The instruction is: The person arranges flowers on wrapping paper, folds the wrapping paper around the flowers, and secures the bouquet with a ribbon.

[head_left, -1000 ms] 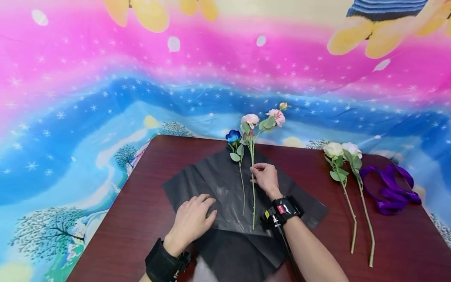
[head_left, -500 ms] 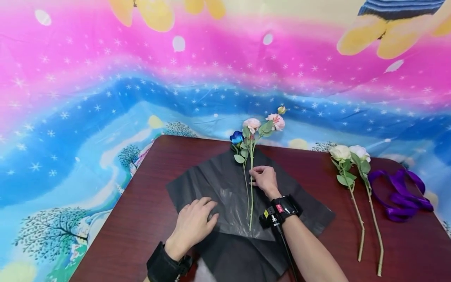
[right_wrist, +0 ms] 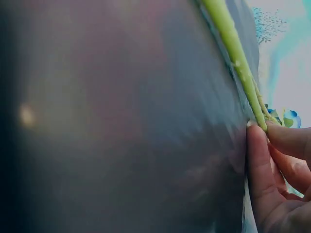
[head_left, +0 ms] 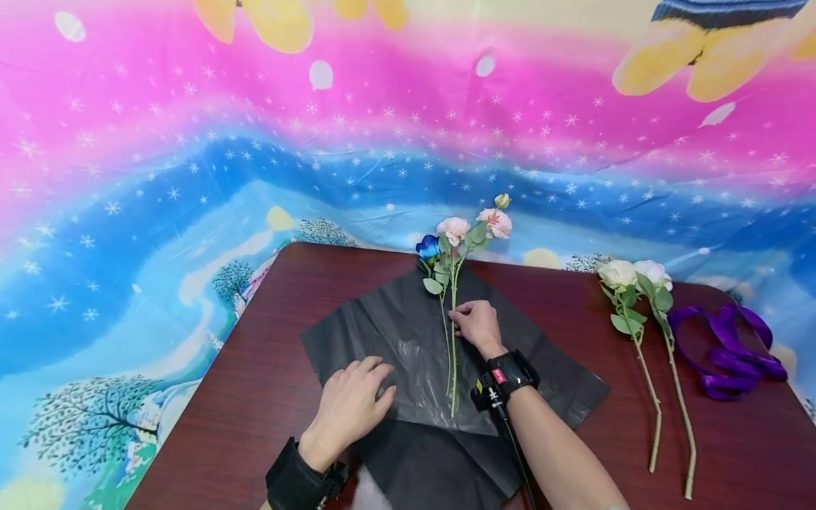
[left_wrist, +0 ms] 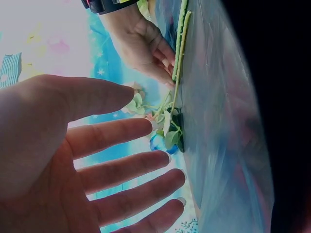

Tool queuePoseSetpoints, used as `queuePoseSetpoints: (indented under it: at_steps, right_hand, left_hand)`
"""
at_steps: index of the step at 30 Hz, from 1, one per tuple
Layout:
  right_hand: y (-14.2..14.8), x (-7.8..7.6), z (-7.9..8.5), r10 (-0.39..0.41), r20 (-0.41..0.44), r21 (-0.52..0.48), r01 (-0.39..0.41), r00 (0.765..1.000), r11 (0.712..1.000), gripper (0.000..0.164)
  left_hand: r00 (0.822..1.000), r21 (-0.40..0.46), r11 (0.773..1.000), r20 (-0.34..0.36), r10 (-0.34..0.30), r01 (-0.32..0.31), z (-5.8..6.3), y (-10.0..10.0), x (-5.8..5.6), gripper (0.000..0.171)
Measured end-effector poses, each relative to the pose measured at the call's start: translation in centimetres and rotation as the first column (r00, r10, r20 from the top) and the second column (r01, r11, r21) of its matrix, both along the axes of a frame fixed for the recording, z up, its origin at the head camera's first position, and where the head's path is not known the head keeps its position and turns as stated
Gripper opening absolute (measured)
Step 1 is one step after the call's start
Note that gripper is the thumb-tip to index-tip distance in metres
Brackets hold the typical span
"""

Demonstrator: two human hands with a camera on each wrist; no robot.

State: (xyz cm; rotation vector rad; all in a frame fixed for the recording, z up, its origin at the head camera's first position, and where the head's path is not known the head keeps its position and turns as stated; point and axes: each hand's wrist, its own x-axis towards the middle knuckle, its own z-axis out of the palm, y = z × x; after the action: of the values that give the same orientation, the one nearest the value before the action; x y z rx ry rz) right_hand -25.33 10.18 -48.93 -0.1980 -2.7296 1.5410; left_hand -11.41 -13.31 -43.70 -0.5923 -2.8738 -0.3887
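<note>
My right hand (head_left: 478, 327) pinches the green stem (right_wrist: 238, 63) of a pink artificial flower (head_left: 454, 230) between thumb and fingertips. This branched stem carries two pink blooms and a small bud, and lies over black wrapping paper (head_left: 376, 326). Just left of it, a blue artificial rose (head_left: 428, 248) lies with its thinner stem alongside, the two stems nearly meeting at their lower ends. My left hand (head_left: 353, 400) is over the left part of the paper and holds nothing. In the left wrist view its fingers (left_wrist: 126, 165) are spread and nearly straight.
Two white artificial roses (head_left: 618, 275) with long stems lie on the dark red table (head_left: 248, 397) at the right. Beyond them is a loose purple ribbon (head_left: 727, 354). A printed cloth (head_left: 357, 127) hangs behind the table. A black cable (head_left: 516, 439) runs from my right wrist.
The pink flower has moved left and slightly toward me in my right hand, its stem now close beside the blue rose's. My left hand has hardly moved. The view has shifted a little.
</note>
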Motion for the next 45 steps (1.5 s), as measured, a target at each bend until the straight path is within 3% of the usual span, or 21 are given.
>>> queuePoseSetpoints:
  at_steps: [8, 17, 28, 39, 45]
  right_hand:
    - [0.3, 0.6, 0.2, 0.05, -0.017, 0.12, -0.048, 0.999, 0.992, 0.011]
    - [1.0, 1.1, 0.7, 0.1, -0.017, 0.048, -0.1, 0.995, 0.994, 0.019]
    - [1.8, 1.5, 0.7, 0.143, 0.046, 0.129, -0.147, 0.989, 0.981, 0.025]
    - [2.2, 2.8, 0.9, 0.171, 0.142, 0.043, -0.178, 0.975, 0.983, 0.022]
    - [1.9, 3.7, 1.0, 0.173, 0.14, 0.102, -0.188, 0.975, 0.977, 0.018]
  left_hand:
    - [1.0, 0.002, 1.0, 0.012, -0.014, 0.014, 0.0, 0.0, 0.3, 0.024]
    - [1.0, 0.0, 1.0, -0.003, -0.013, 0.013, 0.2, 0.0, 0.5, 0.024]
    - [0.999, 0.0, 0.999, -0.016, -0.033, 0.033, 0.1, 0.1, 0.7, 0.023]
    - [0.998, 0.007, 0.999, -0.035, -0.043, 0.043, 0.0, -0.1, 0.8, 0.024]
    - [0.999, 0.007, 0.999, -0.025, -0.042, 0.042, -0.1, 0.0, 1.0, 0.025]
